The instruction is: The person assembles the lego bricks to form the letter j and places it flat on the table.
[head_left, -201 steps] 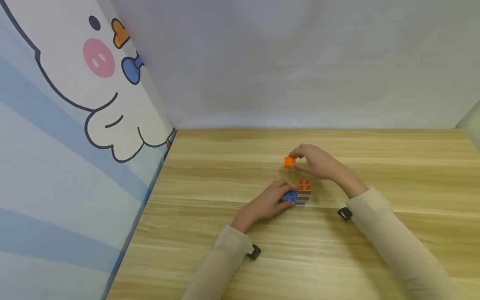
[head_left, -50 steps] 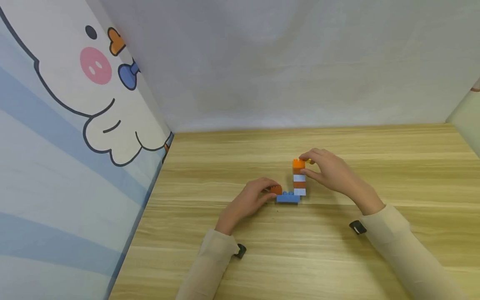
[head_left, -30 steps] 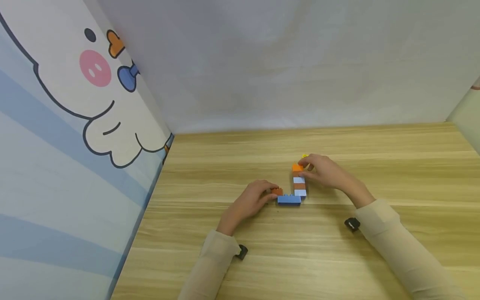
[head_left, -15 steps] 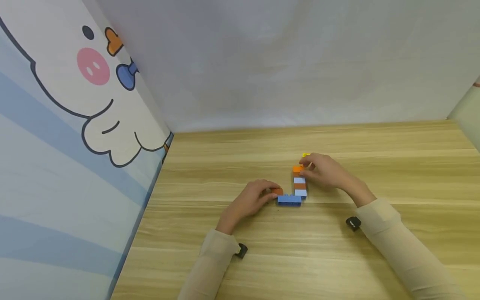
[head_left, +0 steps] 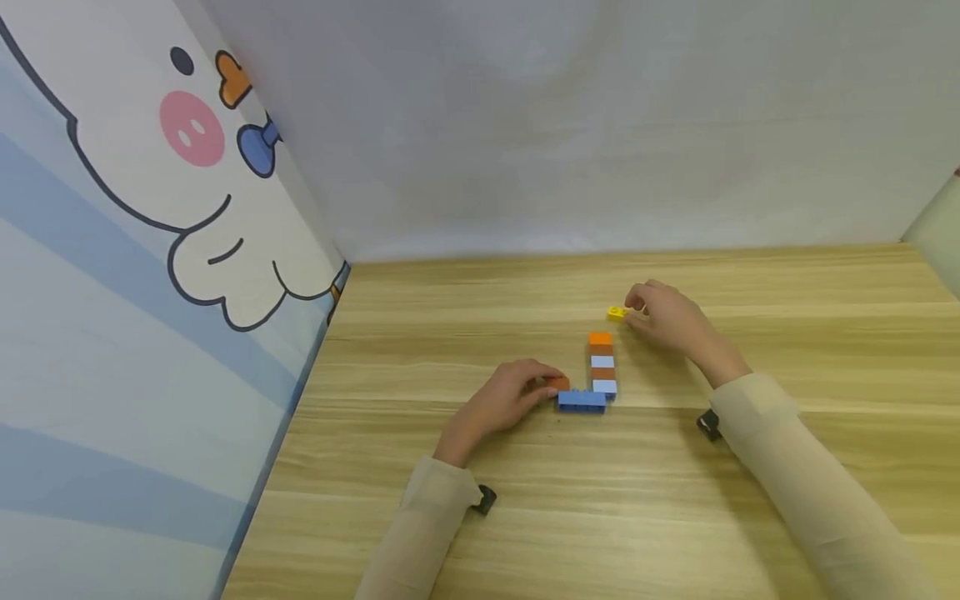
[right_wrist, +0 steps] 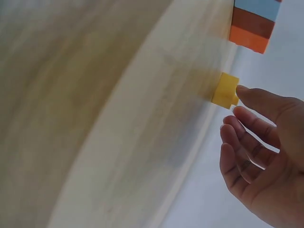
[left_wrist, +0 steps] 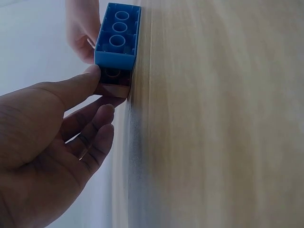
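My left hand pinches a brown toy brick between thumb and fingers, at the left end of a long blue brick. From the blue brick's right end, a row of joined bricks in pale blue, brown and orange runs away from me. The assembly lies on its side; in the left wrist view the blue brick's hollow underside shows. Behind the orange end, my right hand has its thumb and index finger on the right end of a small yellow brick, standing low on the table.
The wooden table meets a pale grey wall at the back. On the left stands a panel with a cartoon character and blue stripes. Black wrist straps show by both cuffs.
The brick assembly has gone from upright to lying on its side. My right hand has left the orange brick and moved back to the yellow one. Lately, the left hand has stayed in place.
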Demonstrator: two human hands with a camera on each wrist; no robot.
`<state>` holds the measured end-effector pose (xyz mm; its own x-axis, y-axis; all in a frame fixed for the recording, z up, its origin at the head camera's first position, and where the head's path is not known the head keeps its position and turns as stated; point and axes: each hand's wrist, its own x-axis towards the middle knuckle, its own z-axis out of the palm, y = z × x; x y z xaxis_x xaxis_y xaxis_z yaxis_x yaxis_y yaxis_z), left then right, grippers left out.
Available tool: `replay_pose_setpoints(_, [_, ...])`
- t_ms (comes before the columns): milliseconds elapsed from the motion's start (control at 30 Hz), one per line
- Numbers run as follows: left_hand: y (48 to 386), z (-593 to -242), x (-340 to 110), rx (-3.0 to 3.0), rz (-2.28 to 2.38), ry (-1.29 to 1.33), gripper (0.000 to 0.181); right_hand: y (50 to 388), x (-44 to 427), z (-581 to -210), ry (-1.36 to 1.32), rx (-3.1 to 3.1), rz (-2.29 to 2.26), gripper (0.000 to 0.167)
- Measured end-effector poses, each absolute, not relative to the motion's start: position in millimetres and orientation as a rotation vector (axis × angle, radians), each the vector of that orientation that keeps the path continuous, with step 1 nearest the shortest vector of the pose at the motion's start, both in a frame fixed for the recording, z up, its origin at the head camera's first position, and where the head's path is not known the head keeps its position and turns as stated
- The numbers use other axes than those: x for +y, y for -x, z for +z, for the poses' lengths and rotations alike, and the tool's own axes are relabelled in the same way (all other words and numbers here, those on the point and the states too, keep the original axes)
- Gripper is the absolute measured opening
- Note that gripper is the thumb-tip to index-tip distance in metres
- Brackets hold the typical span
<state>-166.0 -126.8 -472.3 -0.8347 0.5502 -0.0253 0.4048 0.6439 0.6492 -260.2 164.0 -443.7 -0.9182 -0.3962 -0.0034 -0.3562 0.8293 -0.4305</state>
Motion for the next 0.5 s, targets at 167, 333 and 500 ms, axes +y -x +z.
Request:
replay_pose_setpoints(167, [166, -473, -127, 2.64, 0.973, -0.778, 0.034, 269, 161, -446, 0.608, 2.875, -0.66, 0.026])
replay_pose_setpoints(333, [166, -473, -127, 2.65, 0.959, -0.794, 0.033, 275, 159, -446, 0.642, 2.855, -0.653, 0.022])
replay_pose_setpoints(500, [166, -472, -128, 2.634, 0.98, -0.81, 0.033, 275, 154, -447, 0.678, 2.795, -0.72, 0.021])
